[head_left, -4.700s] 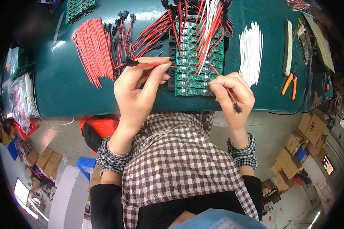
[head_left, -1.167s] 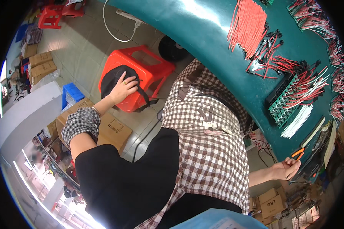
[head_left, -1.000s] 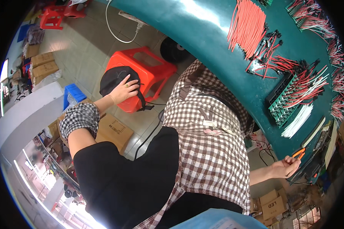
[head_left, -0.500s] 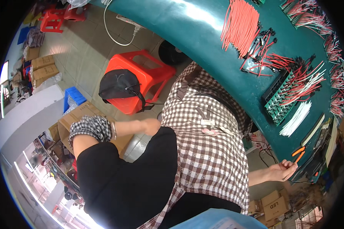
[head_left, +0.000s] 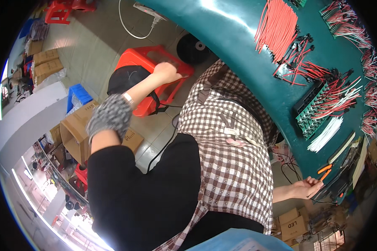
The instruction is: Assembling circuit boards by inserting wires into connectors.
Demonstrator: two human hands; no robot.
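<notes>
My left hand (head_left: 167, 72) is raised at the left, above a red plastic stool (head_left: 134, 57) with a black bag (head_left: 127, 79) on it. Its fingers are curled in, and what they hold, if anything, is hidden. At the lower right, by the table edge, my right hand (head_left: 306, 188) has its fingers bent inward. Close by its fingertips are the orange handles of a hand tool (head_left: 324, 169); whether the hand grips one of them is unclear. White wires (head_left: 326, 134) lie in a bundle farther up the table, beside a green circuit board panel (head_left: 310, 121) with red and white wires.
The green table (head_left: 234, 54) curves along the right, bearing red wires (head_left: 276, 29), black-plugged leads (head_left: 301, 48) and more wired boards (head_left: 333, 21). Cardboard boxes (head_left: 77, 129) and a blue crate (head_left: 77, 96) stand at the left. A white power cord (head_left: 127, 31) trails on the floor.
My left hand has swung up and forward from beside my apron to above the stool. My right hand stays by the orange handles. The whole view has shifted slightly.
</notes>
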